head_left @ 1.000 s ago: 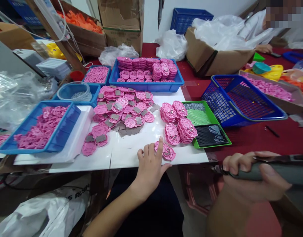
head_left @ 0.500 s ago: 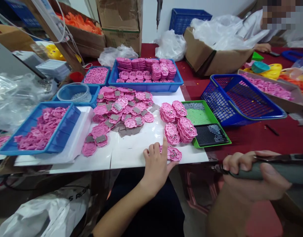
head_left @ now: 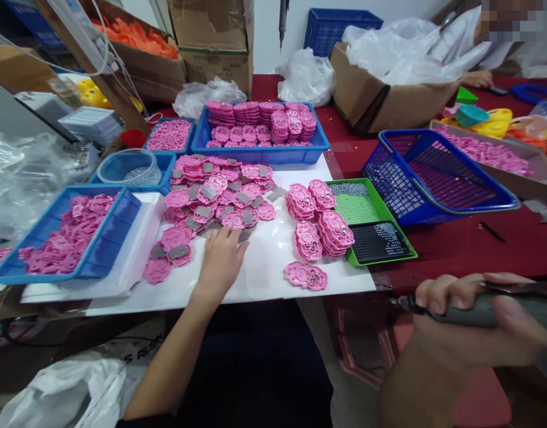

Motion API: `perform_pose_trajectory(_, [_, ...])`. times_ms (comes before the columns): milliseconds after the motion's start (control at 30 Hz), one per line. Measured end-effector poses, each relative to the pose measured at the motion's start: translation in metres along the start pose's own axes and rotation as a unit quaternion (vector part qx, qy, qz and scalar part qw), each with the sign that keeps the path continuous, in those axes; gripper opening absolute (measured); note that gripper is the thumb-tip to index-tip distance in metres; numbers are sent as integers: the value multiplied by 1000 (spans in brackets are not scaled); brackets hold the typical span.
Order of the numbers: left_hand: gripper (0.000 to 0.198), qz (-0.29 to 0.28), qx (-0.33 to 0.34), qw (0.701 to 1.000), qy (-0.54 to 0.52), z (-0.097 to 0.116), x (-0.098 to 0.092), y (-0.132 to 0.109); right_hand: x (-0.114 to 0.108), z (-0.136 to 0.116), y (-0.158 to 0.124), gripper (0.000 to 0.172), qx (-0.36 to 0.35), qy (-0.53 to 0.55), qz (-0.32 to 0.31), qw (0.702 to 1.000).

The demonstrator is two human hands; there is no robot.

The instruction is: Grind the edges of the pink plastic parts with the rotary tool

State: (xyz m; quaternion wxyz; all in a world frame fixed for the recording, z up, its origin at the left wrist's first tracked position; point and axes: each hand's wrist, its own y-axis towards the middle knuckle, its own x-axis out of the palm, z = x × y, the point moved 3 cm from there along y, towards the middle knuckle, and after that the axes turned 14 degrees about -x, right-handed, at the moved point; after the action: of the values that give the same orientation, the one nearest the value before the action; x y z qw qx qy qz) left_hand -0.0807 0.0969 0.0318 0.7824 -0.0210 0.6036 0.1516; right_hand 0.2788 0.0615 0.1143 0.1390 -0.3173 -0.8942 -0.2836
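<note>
My left hand (head_left: pixel 220 260) lies flat on the white sheet (head_left: pixel 259 273), fingers stretched toward the pile of pink plastic pieces with grey pads (head_left: pixel 220 193); its fingertips touch the loose grey pads at the pile's near edge. One finished pink piece (head_left: pixel 306 276) lies alone on the sheet to the right of that hand. Behind it stand short stacks of pink pieces (head_left: pixel 320 223). My right hand (head_left: pixel 460 321) is low at the right, off the table, fingers wrapped round a grey-green electric screwdriver (head_left: pixel 464 309) that points left.
A green tray with screws (head_left: pixel 366 208) sits right of the stacks. Blue trays of pink parts (head_left: pixel 99 249) (head_left: pixel 259 156) stand left and behind. A blue basket (head_left: pixel 433 178), cardboard boxes (head_left: pixel 389 101) and plastic bags crowd the back. Another person sits at the far right (head_left: pixel 473 47).
My left hand let go of the single pink piece near the sheet's front edge and moved left to the pile of pad-backed pieces. The right hand with the screwdriver barely moved.
</note>
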Motion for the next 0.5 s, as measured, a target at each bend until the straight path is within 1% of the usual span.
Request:
perform_pose_trajectory(67, [26, -8, 26, 1000, 13, -2, 2, 8, 2, -1, -1, 22, -10, -1, -4, 1000])
perform_pose_trajectory(167, [31, -1, 40, 999, 7, 0, 1, 8, 5, -2, -4, 25, -25, 6, -26, 999])
perform_pose_trajectory(233, [33, 21, 39, 998, -34, 2, -4, 3, 6, -3, -6, 25, -33, 13, -35, 999])
perform_pose_trajectory(300, [31, 23, 57, 990, -124, 5, -9, -7, 8, -4, -8, 24, -34, 21, -42, 998])
perform_pose_trajectory(333, [28, 4, 75, 981, -181, 9, -11, -14, 9, -5, -8, 23, -34, 25, -46, 998])
perform_pose_trajectory(400, [21, -71, 118, 949, -285, 19, -13, -33, 11, -6, -7, 21, -35, 32, -53, 997])
perform_pose_trajectory(433, [20, -109, 131, 934, -313, 24, -13, -43, 12, -6, -7, 21, -37, 34, -55, 997])
perform_pose_trajectory(467, [21, -130, 139, 924, -332, 30, -13, -53, 12, -7, -7, 20, -39, 35, -57, 997])
perform_pose_trajectory(500, [22, -138, 140, 917, -347, 34, -13, -61, 13, -6, -7, 20, -39, 37, -61, 997])
